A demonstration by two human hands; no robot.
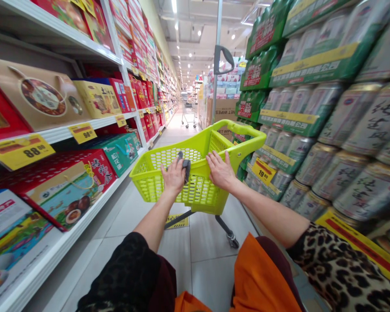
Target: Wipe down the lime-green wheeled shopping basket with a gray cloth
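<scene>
A lime-green plastic shopping cart basket point(182, 177) with a perforated lattice rolls in front of me on a dark metal frame with a small caster point(232, 241). My left hand point(173, 176) grips its near rim, pressing a dark grey cloth-like item point(186, 169) against it. My right hand point(220, 171) lies over the same rim a little further right, fingers spread and curled over the edge. Nothing shows inside the basket. Dark patterned and leopard-print sleeves point(341, 268) and an orange apron point(263, 277) fill the bottom of the view.
White shelves point(61, 134) of boxed goods with yellow price tags line the left. Shrink-wrapped stacks of canned drinks point(328, 121) rise on the right beside a metal pole point(218, 52). Ahead, a tiled aisle runs past a distant wire shopping cart point(189, 113).
</scene>
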